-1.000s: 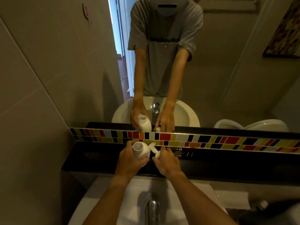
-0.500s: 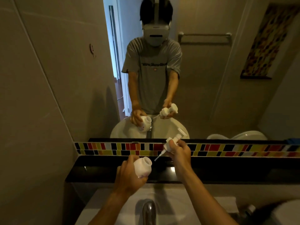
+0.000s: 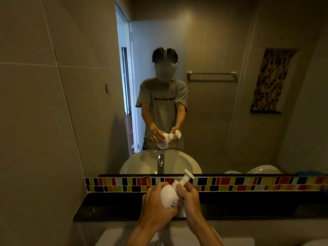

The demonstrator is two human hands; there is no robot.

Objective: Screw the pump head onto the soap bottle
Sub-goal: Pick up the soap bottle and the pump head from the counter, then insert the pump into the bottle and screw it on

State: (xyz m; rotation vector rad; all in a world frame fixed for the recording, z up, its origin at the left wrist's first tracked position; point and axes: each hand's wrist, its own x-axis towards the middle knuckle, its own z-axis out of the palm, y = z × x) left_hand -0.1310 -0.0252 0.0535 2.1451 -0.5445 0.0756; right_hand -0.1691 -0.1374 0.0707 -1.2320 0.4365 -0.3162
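A small round white soap bottle (image 3: 168,195) is held above the dark shelf, tilted with its neck toward the upper right. My left hand (image 3: 156,203) wraps its body from the left and below. The white pump head (image 3: 184,178) sits on the bottle's neck, its nozzle pointing up and right. My right hand (image 3: 189,194) grips the pump's collar from the right. The dip tube is out of sight inside the bottle. The mirror repeats both hands and the bottle.
A glossy black shelf (image 3: 106,205) runs under a strip of coloured mosaic tiles (image 3: 248,184). A large mirror (image 3: 213,103) rises above it. The white basin (image 3: 113,237) lies below my forearms. Beige tiled wall stands on the left.
My right hand brought the pump head down from above right and set it on the bottle's neck. Both hands came together and rose a little; the view tilted up.
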